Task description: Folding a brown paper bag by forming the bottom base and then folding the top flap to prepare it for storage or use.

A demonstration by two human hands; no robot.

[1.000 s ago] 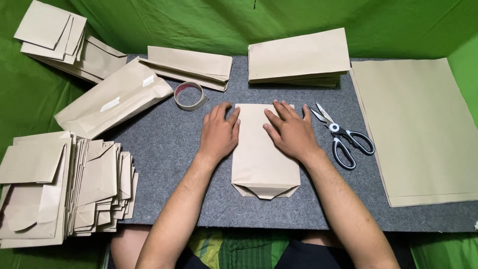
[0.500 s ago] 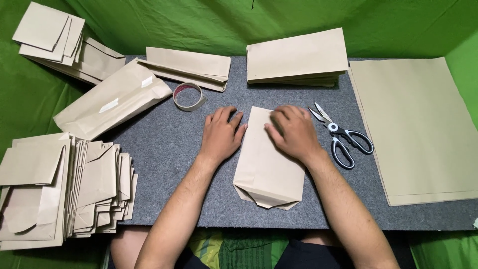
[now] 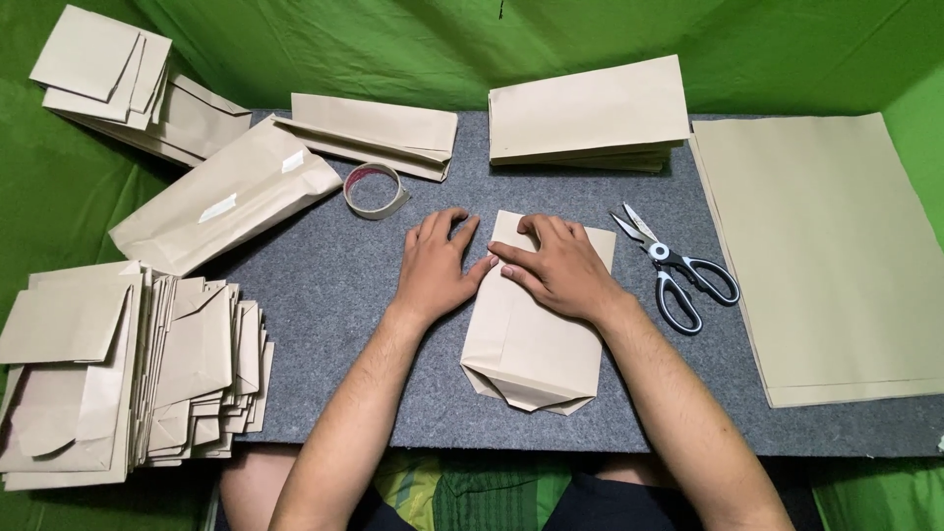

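A folded brown paper bag [image 3: 531, 339] lies on the grey mat [image 3: 324, 295] in front of me, its pointed folded bottom toward me. My right hand [image 3: 556, 265] lies flat on the bag's upper half, fingers pointing left. My left hand [image 3: 438, 261] rests on the mat at the bag's left edge, its fingertips touching that edge beside the right fingertips. Neither hand grips anything.
Scissors [image 3: 674, 270] with black handles lie right of the bag. A tape roll [image 3: 377, 190] sits at the upper left. Stacks of brown paper stand at the back [image 3: 590, 118], large sheets at the right [image 3: 826, 256], finished bags at the left [image 3: 128, 364], a wrapped packet [image 3: 226, 202].
The bag has turned slightly, its near end swinging to the right. My right hand slid left across its top and my left hand moved off the bag to its left edge.
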